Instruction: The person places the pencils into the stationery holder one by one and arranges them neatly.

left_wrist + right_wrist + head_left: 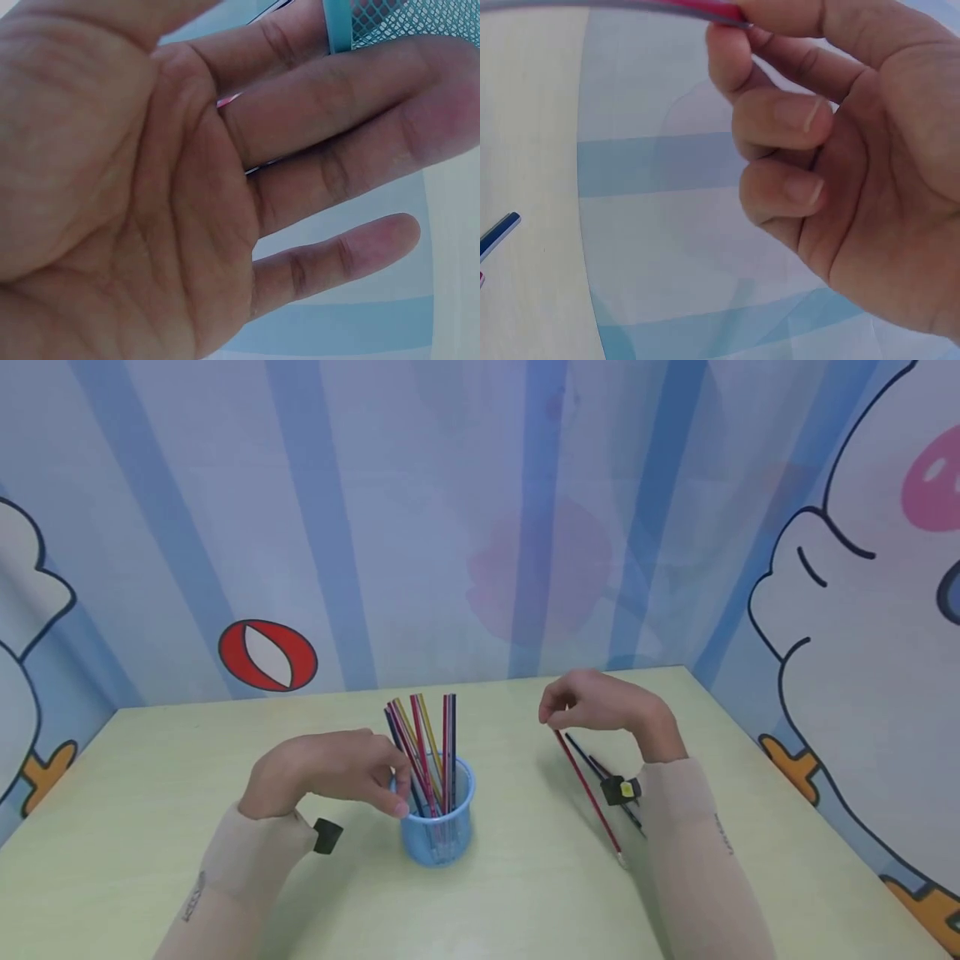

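Observation:
A light-blue mesh pencil cup point(437, 843) stands upright on the table, holding several pencils point(424, 752) in red, yellow and dark blue. At its left rim, my left hand point(337, 768) grips the cup between thumb and fingers. The left wrist view shows the cup's rim point(339, 26) between two of the fingers. Off to the right, my right hand point(600, 700) pinches one end of a red pencil point(588, 795) by thumb and index finger. This pencil slants down toward me, its pale end lowest. The other right fingers point(784, 112) curl in without holding anything.
Dark pencils point(576, 750) lie on the pale yellow table point(345, 893) beneath and beside the right forearm. Behind the table rises a blue striped backdrop point(420, 527) with cartoon figures at both sides.

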{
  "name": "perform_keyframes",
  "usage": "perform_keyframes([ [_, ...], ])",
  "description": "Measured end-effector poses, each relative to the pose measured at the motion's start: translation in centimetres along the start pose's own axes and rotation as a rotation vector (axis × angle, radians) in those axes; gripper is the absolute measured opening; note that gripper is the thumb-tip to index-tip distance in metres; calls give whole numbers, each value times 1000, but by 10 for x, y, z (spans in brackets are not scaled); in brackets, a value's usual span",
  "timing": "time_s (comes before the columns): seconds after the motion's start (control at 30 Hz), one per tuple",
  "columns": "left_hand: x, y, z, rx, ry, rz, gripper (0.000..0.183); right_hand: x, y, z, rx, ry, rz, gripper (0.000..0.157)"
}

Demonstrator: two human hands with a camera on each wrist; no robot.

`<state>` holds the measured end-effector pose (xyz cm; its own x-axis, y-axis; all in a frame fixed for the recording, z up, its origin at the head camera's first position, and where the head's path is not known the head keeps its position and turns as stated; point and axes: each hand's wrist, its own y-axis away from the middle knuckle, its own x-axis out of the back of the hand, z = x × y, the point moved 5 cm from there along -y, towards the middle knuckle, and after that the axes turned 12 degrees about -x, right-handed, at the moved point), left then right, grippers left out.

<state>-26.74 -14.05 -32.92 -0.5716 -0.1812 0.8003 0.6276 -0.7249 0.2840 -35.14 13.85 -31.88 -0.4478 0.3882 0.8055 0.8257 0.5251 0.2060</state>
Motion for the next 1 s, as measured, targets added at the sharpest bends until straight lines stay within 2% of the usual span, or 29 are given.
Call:
perform_keyframes([
  [0.33,-1,1,-3,-18,5,-1,14,7,2,-9,114,-145,13,11],
  [0.47,-2,0,-3,-32,5,-3,14,11,6,-9,146,-208,50,11],
  [0.77,0,-1,-2,-11,-1,0,14,21,11,-11,196,-336,168,12],
  [1.0,0,-1,-2,-13,-10,-5,16,25,14,-18,297,-414,222,11],
])
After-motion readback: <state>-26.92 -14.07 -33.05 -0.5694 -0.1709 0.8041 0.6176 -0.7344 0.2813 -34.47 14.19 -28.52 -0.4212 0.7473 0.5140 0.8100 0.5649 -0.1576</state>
